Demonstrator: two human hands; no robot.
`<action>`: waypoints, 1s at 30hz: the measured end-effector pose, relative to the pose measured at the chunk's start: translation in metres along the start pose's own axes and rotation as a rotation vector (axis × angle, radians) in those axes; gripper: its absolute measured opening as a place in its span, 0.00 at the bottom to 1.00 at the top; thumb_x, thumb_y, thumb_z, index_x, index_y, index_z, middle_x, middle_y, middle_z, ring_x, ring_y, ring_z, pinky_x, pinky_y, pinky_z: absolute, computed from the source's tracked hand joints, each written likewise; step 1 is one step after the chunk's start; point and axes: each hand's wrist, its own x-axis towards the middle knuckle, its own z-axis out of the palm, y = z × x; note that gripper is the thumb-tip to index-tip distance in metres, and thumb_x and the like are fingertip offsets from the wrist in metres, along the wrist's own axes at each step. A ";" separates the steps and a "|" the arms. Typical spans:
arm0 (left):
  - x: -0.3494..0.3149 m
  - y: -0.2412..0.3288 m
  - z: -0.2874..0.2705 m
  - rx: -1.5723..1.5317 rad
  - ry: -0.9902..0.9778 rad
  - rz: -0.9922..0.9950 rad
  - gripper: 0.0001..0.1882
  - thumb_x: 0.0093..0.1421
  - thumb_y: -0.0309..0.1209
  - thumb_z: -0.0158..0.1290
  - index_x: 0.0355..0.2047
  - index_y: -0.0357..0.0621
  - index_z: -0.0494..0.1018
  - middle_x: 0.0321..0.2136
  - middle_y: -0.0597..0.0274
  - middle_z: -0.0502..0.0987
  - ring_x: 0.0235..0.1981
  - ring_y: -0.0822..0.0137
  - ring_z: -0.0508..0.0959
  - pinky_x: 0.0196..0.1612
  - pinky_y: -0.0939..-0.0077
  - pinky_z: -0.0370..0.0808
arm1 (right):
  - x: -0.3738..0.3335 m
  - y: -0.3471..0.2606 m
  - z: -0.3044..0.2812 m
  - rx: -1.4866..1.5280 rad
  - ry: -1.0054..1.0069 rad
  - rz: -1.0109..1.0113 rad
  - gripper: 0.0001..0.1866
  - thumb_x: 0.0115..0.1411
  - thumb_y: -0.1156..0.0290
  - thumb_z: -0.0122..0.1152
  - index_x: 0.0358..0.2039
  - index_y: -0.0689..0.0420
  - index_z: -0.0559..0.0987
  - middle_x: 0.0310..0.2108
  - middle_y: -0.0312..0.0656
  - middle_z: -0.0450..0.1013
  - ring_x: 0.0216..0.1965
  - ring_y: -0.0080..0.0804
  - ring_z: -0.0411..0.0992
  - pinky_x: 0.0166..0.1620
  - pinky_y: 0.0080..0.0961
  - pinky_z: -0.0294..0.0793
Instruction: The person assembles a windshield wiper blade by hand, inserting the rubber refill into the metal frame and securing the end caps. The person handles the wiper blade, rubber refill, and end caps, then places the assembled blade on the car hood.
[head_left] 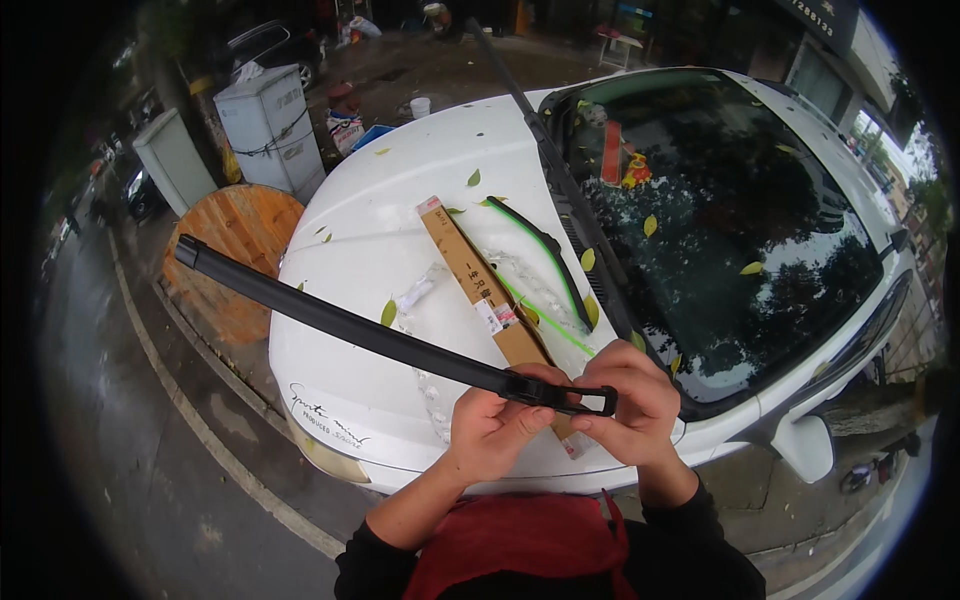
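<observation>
**Wiper blade [350, 326] held aslant over a white bonnet [370, 250]**

From my end of the feed, I see the black wiper blade gripped near its lower end by both hands, well above the metal. The left hand [490, 425] is closed around it from below, thumb up beside the connector [530, 388]. Just beside it, the right hand [640, 398] pinches the open rectangular loop [609, 403] between thumb and fingers. That loop may be a flap of the connector; the fingers hide too much for me to be sure.

The long axis runs slantwise from the hands up to the left, and the capped tip [190, 252] points out past the bonnet, across my view of a round wooden top [235, 220].

Behind the blade, a long cardboard box [470, 262] lies on the bonnet, tilted the steeper way. Right of it, toward the windscreen [720, 230], I make out a curved, green-edged black strip [553, 246] with clear plastic wrapping [420, 288] and scattered leaves [473, 178] about.
</observation>
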 end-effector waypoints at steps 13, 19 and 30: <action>0.006 0.006 0.001 -0.026 -0.031 0.070 0.15 0.61 0.27 0.53 0.46 0.31 0.68 0.39 0.41 0.75 0.44 0.49 0.77 0.52 0.51 0.71 | -0.006 0.001 0.005 -0.013 0.087 -0.098 0.19 0.43 0.77 0.72 0.36 0.65 0.77 0.31 0.46 0.73 0.29 0.35 0.70 0.31 0.26 0.68; 0.006 0.003 -0.001 0.017 -0.026 0.075 0.15 0.61 0.27 0.54 0.46 0.31 0.68 0.39 0.41 0.75 0.44 0.50 0.77 0.51 0.53 0.72 | -0.007 0.003 0.004 -0.030 0.080 -0.090 0.19 0.43 0.77 0.72 0.37 0.65 0.77 0.32 0.46 0.73 0.30 0.35 0.71 0.31 0.25 0.68; 0.016 -0.021 -0.021 -0.083 0.060 0.043 0.15 0.65 0.24 0.48 0.51 0.31 0.66 0.44 0.51 0.76 0.48 0.60 0.75 0.54 0.64 0.71 | -0.021 0.025 0.012 -0.015 0.080 0.202 0.20 0.50 0.76 0.67 0.44 0.65 0.74 0.38 0.47 0.72 0.35 0.33 0.74 0.39 0.25 0.75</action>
